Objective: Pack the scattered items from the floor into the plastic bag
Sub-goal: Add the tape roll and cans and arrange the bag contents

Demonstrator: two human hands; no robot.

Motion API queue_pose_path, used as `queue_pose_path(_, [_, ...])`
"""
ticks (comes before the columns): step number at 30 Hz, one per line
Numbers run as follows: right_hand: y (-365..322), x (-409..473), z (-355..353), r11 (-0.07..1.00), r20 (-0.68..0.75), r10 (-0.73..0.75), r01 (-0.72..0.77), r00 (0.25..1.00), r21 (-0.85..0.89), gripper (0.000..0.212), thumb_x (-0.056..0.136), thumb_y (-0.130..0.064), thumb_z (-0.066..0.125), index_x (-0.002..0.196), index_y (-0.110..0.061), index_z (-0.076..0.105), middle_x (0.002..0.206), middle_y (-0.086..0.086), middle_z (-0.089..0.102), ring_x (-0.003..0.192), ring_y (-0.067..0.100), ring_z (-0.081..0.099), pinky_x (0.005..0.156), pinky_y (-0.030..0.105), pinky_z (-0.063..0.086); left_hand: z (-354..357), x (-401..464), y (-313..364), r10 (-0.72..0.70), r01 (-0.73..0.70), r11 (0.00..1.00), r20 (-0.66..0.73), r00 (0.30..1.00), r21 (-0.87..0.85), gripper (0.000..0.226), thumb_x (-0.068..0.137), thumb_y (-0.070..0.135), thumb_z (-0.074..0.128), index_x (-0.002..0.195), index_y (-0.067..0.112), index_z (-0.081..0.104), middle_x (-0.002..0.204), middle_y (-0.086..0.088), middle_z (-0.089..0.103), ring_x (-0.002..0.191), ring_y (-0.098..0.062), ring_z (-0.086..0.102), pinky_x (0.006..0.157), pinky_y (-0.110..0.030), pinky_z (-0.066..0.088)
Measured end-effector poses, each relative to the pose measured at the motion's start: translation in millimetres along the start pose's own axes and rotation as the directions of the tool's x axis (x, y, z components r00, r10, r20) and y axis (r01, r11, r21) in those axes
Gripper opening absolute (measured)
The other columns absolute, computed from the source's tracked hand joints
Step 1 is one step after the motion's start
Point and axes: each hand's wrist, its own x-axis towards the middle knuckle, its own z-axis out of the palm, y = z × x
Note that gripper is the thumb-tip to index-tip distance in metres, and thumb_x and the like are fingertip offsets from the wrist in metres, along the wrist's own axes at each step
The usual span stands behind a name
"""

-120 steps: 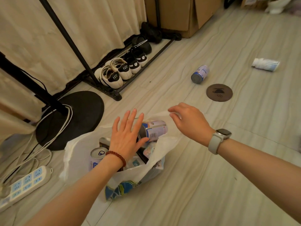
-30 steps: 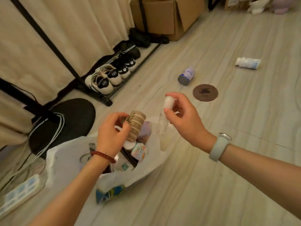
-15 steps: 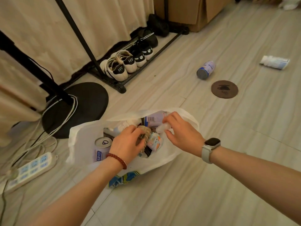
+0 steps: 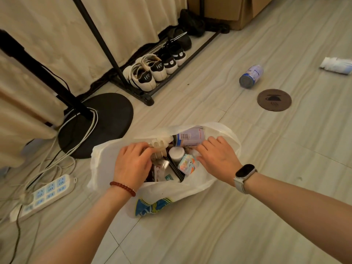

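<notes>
At the far left a power strip (image 4: 45,193) and its cables lie by a round black stand base (image 4: 99,122), with a shoe rack (image 4: 162,67) along the curtain. In the middle the plastic bag (image 4: 190,187) slumps open on the pale wood-look floor (image 4: 247,225); thin and floppy, I'd take it by the rim. The left hand (image 4: 131,164) curls round a ribbed clear jar (image 4: 159,147) inside it. The right hand (image 4: 219,157) lies fingers-down among the contents; whether it grasps anything I cannot tell. To the far right a can (image 4: 251,76) lies on its side, likely light, hard and apt to roll, so grip its body. A white bottle (image 4: 336,65) lies further right, and a dark floor disc (image 4: 274,100) sits nearer.
</notes>
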Motion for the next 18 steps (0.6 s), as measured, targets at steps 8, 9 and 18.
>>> queue_pose_path(8, [-6,-2,8,0.996,-0.024,-0.084,0.083,0.996,-0.025,0.043,0.069,-0.012,0.069,0.111,-0.005,0.059,0.087,0.008,0.067,0.080,0.026,0.064,0.074,0.035,0.053,2,-2,20,-0.160,0.156,0.986,0.094,0.983,0.050,0.032,0.086,0.032,0.051,0.110,0.012,0.060,0.121,-0.010,0.061,0.119,-0.030,0.052,0.101,-0.045,0.038])
queue_pose_path(9, [-6,-4,9,0.994,-0.007,-0.088,0.088,0.996,-0.057,0.046,0.072,-0.015,0.066,0.116,-0.006,0.058,0.093,0.008,0.067,0.088,0.027,0.064,0.083,0.038,0.052,7,-1,25,-0.130,0.119,0.988,0.122,0.984,0.100,0.040,0.086,0.037,0.045,0.115,0.013,0.058,0.124,-0.010,0.060,0.120,-0.030,0.051,0.102,-0.045,0.036])
queue_pose_path(18, [-21,16,-1,0.995,0.303,-0.092,0.075,0.949,0.068,0.066,0.086,-0.013,0.051,0.143,-0.003,0.018,0.135,0.013,0.043,0.123,0.029,0.041,0.101,0.040,0.036,22,5,36,-0.152,0.115,0.983,0.289,0.945,0.140,0.083,0.075,0.058,-0.008,0.146,0.017,0.006,0.156,-0.005,0.001,0.143,-0.024,-0.007,0.110,-0.041,-0.012])
